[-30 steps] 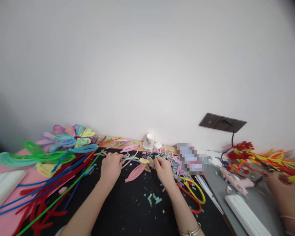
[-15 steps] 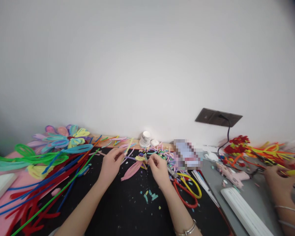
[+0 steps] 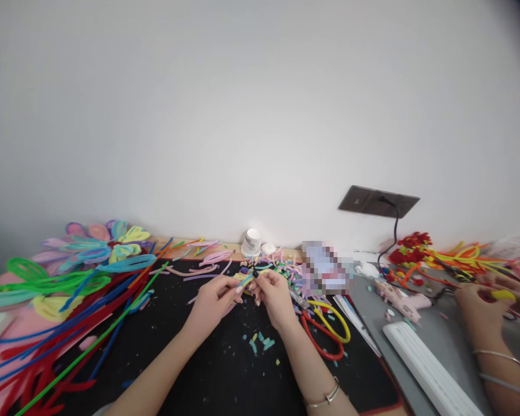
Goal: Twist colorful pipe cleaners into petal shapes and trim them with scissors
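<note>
Above the black mat (image 3: 190, 370), my left hand (image 3: 219, 297) pinches a short blue-and-yellow pipe cleaner piece (image 3: 245, 281). My right hand (image 3: 274, 293) meets it from the other side, thumb and finger closed at the piece's far end. A dark spot shows at the right fingertips; I cannot make out what it is. Yellow and pink fuzzy loops lie just under and behind the fingers, mostly hidden. Around them are many cut pipe cleaner bits. Scissors (image 3: 325, 326) with red and yellow handles lie right of my right hand.
Long pipe cleaners (image 3: 112, 315) and looped flowers (image 3: 99, 245) spread on the left. A paper cup (image 3: 252, 241) stands by the wall. At right are a blurred phone (image 3: 327, 268), a pink glue gun (image 3: 403, 301), a white bar (image 3: 429, 367) and another person's hands (image 3: 481, 306).
My hands have come together, the left moving right and down with its strip to meet the right. The pink loop is now largely covered. The view has shifted slightly.
</note>
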### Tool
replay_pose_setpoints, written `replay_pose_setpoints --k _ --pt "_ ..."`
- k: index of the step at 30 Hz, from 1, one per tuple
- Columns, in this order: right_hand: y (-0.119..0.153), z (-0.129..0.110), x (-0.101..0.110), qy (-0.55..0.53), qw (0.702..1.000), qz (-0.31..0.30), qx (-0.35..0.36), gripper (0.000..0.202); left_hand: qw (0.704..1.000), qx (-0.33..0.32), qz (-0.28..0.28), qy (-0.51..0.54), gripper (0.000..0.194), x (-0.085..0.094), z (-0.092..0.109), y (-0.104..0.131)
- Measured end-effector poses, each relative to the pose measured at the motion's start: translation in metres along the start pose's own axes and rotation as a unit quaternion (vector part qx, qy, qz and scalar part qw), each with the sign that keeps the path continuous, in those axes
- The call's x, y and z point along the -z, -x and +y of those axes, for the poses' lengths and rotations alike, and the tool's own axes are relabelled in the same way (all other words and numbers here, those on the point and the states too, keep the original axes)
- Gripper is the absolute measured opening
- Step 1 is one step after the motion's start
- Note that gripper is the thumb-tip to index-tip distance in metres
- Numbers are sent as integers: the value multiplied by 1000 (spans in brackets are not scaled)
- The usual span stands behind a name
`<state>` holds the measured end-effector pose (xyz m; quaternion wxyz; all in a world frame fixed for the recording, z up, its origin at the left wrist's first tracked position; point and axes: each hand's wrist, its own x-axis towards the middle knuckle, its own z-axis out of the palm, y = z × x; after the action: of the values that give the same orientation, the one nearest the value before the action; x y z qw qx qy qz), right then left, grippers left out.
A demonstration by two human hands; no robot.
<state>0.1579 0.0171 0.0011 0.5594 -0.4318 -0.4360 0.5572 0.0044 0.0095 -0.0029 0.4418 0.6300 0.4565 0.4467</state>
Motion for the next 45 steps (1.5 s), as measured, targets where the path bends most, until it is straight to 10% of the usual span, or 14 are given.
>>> replay_pose_setpoints --k 7,19,25,45 --pt "1 -3 -2 -68 998 12 -7 21 973 154 19 170 27 -5 13 0" --pt "8 -9 -4 -54 985 -138 -91 23 963 112 90 227 28 1 -5 -4" --pt "5 -7 -2 -67 992 -92 -58 24 948 143 6 285 30 -7 8 3" --pt "2 -7 0 -76 996 -44 -26 20 984 133 -21 114 32 -10 14 6"
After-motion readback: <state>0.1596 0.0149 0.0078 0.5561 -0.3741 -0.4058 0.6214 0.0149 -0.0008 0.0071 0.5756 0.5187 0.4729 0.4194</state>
